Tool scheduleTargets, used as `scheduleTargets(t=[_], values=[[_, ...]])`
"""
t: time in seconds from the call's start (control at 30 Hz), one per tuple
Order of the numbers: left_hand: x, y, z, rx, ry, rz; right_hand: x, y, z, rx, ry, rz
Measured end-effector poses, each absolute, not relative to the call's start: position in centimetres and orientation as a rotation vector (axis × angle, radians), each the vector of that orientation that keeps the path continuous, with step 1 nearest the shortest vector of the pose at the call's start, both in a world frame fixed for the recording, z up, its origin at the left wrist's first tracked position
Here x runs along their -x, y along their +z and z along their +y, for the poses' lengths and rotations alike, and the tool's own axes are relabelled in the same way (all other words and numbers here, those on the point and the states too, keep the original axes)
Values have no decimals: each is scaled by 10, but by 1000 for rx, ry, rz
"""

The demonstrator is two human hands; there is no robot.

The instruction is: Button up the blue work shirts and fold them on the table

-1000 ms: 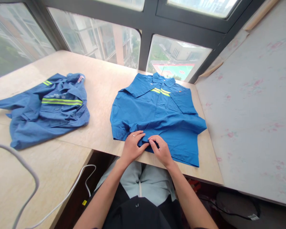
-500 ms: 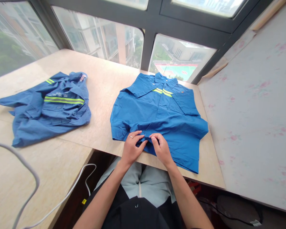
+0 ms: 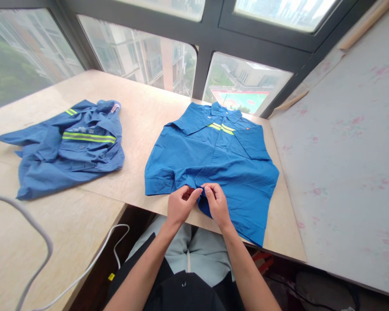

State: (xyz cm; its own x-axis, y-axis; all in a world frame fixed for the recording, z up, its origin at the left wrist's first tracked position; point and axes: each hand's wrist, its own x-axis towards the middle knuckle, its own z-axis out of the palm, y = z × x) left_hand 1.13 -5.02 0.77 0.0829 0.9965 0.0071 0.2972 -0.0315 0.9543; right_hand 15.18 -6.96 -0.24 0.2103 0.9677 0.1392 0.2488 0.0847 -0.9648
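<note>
A blue work jacket [image 3: 210,151] with yellow-green reflective stripes lies front side up, collar toward the window, its sleeves folded in over the chest. At its lower front edge, my left hand [image 3: 180,204] pinches the cloth between thumb and fingers. Close beside it, my right hand [image 3: 216,203] grips the same edge by the front opening, fingertips almost touching the left thumb. The hem is lifted and bunched between them; any button there is too small to make out. To the left lies a second blue jacket [image 3: 74,149], crumpled, with neither hand on it.
A pale tabletop [image 3: 138,142] runs along the dark window frame [image 3: 199,73]. Its front edge steps back at the left of my lap. A grey cable [image 3: 40,229] and a white cable [image 3: 94,263] hang at the left. A flower-patterned wall [image 3: 340,172] bounds the right side.
My left fingers have curled tighter on the hem, and both hands hold it slightly lower and closer together. The jacket's lower left corner has spread a little outward. The view has tilted slightly.
</note>
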Motion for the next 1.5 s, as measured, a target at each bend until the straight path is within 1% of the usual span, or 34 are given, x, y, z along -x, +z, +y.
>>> scheduleTargets(t=[0.17,0.43,0.57,0.7,0.83,0.9,1.03,1.17,1.33,1.43,1.5], values=[[-16,1,-40,-1319,1022,1357,-152,-4,-68,1397,833,-1271],[-5,-15,-42,-1469,967,1303,-147,2,-60,1463,804,-1401],[-5,-18,-42,-1387,957,1240,-153,2,-56,1521,782,-1385],[-10,-15,-43,-1376,967,1244,-159,-2,-55,1515,860,-1297],[-13,-13,-44,-1489,965,1286,-162,-6,-57,1401,954,-1224],[-13,-13,-44,-1536,964,1338,-168,-7,-59,1320,1004,-1119],[-11,-12,-44,-1496,997,1393,-187,-10,-65,1188,1064,-713],[-6,-10,-47,-1529,1002,1362,-205,-14,-69,1150,982,-437],[14,-5,-63,-1685,1038,1331,-221,-19,-68,1088,864,-286],[27,1,-74,-1749,1075,1314,-222,-20,-66,1089,874,-241],[30,9,-79,-1748,1183,1381,-219,-20,-64,1097,917,-239]])
